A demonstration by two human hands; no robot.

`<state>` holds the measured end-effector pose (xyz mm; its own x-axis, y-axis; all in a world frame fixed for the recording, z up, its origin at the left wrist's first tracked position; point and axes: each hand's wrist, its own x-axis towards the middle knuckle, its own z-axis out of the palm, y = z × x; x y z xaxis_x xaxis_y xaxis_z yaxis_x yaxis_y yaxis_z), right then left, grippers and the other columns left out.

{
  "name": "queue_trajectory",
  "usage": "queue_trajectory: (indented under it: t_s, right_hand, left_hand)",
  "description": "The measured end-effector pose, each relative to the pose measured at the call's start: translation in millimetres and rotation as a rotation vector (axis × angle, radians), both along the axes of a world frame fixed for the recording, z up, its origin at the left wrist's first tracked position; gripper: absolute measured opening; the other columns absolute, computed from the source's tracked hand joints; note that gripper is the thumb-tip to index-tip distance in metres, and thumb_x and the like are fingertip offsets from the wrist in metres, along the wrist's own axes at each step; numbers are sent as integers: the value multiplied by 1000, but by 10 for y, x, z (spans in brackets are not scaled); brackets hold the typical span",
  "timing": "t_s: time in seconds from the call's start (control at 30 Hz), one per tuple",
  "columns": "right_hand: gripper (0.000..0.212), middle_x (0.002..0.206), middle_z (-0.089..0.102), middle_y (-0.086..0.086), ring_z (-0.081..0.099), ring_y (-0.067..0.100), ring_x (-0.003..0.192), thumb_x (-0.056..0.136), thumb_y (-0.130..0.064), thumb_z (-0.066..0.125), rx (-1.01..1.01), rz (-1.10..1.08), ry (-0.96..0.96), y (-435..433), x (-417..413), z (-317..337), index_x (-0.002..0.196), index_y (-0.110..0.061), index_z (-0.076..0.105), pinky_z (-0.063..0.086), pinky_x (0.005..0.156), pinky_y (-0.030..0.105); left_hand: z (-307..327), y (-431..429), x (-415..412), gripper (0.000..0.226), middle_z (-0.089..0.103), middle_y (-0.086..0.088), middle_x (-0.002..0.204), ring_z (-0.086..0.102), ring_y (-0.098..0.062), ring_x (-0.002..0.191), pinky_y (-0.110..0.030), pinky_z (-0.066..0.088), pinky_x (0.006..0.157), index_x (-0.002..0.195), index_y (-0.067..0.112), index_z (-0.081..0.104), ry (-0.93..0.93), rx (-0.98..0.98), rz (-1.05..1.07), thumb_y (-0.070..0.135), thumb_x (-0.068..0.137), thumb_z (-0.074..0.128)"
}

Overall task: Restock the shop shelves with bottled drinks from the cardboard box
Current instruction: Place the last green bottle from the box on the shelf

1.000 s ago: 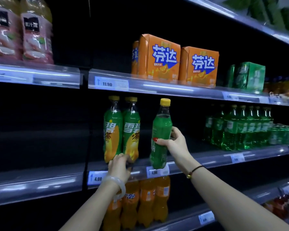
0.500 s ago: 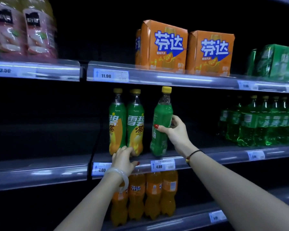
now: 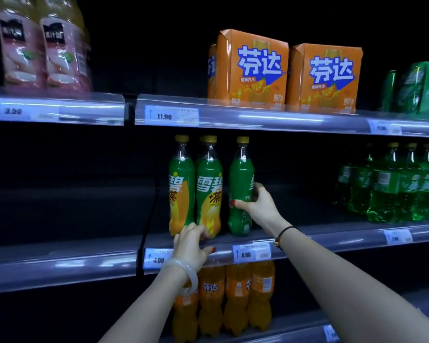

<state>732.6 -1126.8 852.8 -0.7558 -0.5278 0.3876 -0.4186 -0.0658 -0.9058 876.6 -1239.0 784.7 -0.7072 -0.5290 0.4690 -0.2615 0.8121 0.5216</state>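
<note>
Three green bottles with yellow caps stand upright on the middle shelf [image 3: 332, 237]. My right hand [image 3: 256, 204] is wrapped around the rightmost green bottle [image 3: 240, 174], whose base rests on the shelf. My left hand [image 3: 192, 241] grips the bottom of the green-and-yellow tea bottle [image 3: 208, 184] beside it. A second tea bottle [image 3: 180, 184] stands just to the left, touching it. The cardboard box is out of view.
Orange drink packs [image 3: 253, 70] and green packs [image 3: 421, 87] sit on the shelf above, pink-labelled juice bottles [image 3: 42, 48] at upper left. Green bottles [image 3: 394, 184] fill the middle shelf's right end. Orange soda bottles [image 3: 233, 293] stand on the shelf below. The left bay is dark.
My right hand has lowered the green bottle from a tilt in the air to upright on the shelf. My left hand stays at the base of the tea bottles. The view has moved closer.
</note>
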Motion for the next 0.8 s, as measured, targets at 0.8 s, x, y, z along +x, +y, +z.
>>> queue_trajectory:
  t_s: [0.8]
  right_hand:
    - [71, 121, 59, 4, 59, 20, 106, 83, -17, 71, 155, -70, -18, -9, 33, -272, 141, -18, 32, 52, 94, 41]
  left_hand:
    - [-109, -31, 25, 25, 54, 10, 88, 54, -14, 94, -34, 47, 90, 84, 30, 55, 126, 52, -52, 23, 73, 77]
